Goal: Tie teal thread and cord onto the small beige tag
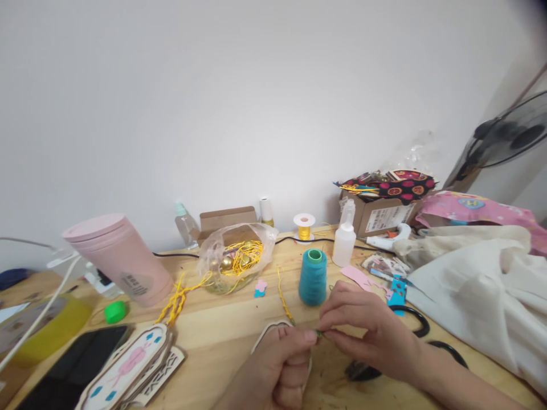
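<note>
My left hand (284, 361) is closed, thumb against curled fingers, pinching a small green cord piece (319, 334). Fingertips of my right hand (370, 330) pinch the same green piece from the right. Under my left hand lies a pale, dark-edged flat piece (269, 329), mostly hidden. A twisted yellow cord (282, 293) runs up from it across the wood. Just behind my hands stands a teal thread cone (313, 279). Black-handled scissors (363, 371) lie partly beneath my right hand and forearm.
Left: a pink tumbler (123, 256), dark phone (72, 364) and stacked decorated tags (134, 361). Behind: a plastic bag with gold bells (237, 256), yellow spool (303, 228) and squeeze bottle (344, 242). Right: white cloth (474, 285) and a full cardboard box (380, 219).
</note>
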Demonstrator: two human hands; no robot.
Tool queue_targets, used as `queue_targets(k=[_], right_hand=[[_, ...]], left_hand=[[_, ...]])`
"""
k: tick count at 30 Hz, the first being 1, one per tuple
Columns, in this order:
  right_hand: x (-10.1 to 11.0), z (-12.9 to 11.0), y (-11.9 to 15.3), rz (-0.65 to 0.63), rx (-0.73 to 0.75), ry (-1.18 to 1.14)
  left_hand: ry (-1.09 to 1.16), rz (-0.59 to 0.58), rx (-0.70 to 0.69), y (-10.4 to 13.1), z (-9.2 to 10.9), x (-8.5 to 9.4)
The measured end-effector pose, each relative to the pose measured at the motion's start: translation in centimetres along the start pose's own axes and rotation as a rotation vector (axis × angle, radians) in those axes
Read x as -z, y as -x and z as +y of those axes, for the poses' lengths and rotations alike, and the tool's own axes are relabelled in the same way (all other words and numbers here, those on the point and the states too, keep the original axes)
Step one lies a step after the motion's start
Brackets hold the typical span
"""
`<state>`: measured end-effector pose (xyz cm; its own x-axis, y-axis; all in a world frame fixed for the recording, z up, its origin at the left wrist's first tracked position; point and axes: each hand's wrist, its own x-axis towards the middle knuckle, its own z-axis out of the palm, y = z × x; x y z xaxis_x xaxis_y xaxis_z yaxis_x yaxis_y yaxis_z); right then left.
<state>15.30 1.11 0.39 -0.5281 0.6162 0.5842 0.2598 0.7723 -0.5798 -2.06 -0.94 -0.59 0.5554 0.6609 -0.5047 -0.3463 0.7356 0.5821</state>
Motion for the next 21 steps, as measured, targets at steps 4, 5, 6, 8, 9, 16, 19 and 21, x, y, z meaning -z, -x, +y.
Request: queue_targets(k=[4,5,6,8,9,16,19,21], right_hand=[[-0.39,-0.28,0.04,0.008,-0.268,-0.093],[-0.46,-0.37,0.06,0.006,-0.319,-0.111],[-0.53,-0.44,0.08,0.006,-0.359,-0.129],[-0.66,-0.53,0.12,0.007,-0.414,-0.162],[-0.72,-0.53,0.14,0.008,-0.434,-0.175],[-0.99,-0.51,0.12,0.024,-0.453,-0.169],[-0.94,-0.62,0.02,0.031,-0.434,-0.147],[-0.90,-0.66,0.00,0.029,-0.418,-0.134]], left_hand=[[0.030,-0.042,0.002,0.02,0.18,0.04],[0.024,-0.046,-0.004,0.02,0.18,0.05],[0.017,-0.045,-0.011,0.00,0.17,0.05],[0.005,-0.029,-0.029,-0.06,0.10,0.02],[0.002,-0.021,-0.035,-0.10,0.06,0.01],[-0.017,0.007,-0.051,-0.30,-0.17,-0.04],[-0.031,0.012,-0.063,-0.34,-0.29,0.00],[-0.044,0.021,-0.073,-0.36,-0.35,0.01]])
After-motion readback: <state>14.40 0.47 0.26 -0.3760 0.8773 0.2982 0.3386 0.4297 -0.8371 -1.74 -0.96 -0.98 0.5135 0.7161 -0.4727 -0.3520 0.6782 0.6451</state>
